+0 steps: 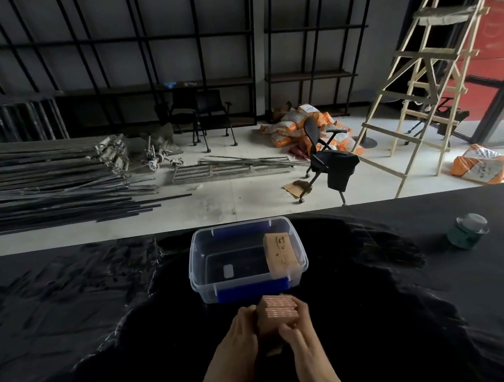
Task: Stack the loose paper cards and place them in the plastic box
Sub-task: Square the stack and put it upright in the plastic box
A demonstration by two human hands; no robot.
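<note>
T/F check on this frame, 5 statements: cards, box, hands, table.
1. Both hands hold one stack of cards. True: the left hand and right hand press the card stack from either side.
2. The plastic box is empty. False: the plastic box already holds a bundle of cards leaning against its right wall.
3. The box has its lid on. False: it is open on top, no lid in view.
4. The held stack is in front of the box, not inside it. True: it sits just short of the near wall.
5. A green jar stands left of the box. False: the green jar is far to the right on the black table.
</note>
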